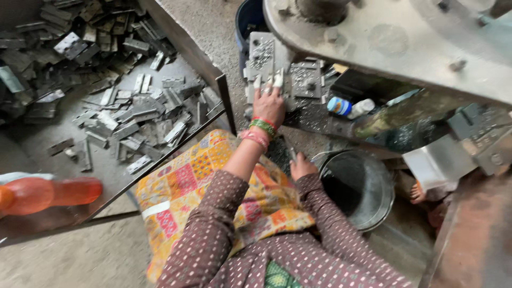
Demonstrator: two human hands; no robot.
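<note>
Steel-grey and oily, the die bed (290, 80) of the press is where my left hand (268, 104) now rests, fingers spread flat with taped tips on a small flat metal plate (266, 80) lying on it, pressing rather than gripping. My right hand (301, 166) sits low by my knee at the rim of a round metal bucket (373, 186), curled around what looks like a thin metal piece (293, 154); I cannot tell how firmly it is closed. I judge the step in hand as seating a blank on the die, and the next move would call for squaring the plate against the stops and pulling the fingers well away from under the heavy cast press body (405, 42). Stamped hinge-like plates (133, 117), dull grey with punched holes and sharp edges, lie heaped in a shallow tray to my left. A patterned yellow-and-red cloth (186, 186) covers my lap, soft against all the hard iron. A small white bottle with a blue cap (349, 106) lies on the desk beside the die, and an orange plastic bottle (50, 193) lies at far left.
</note>
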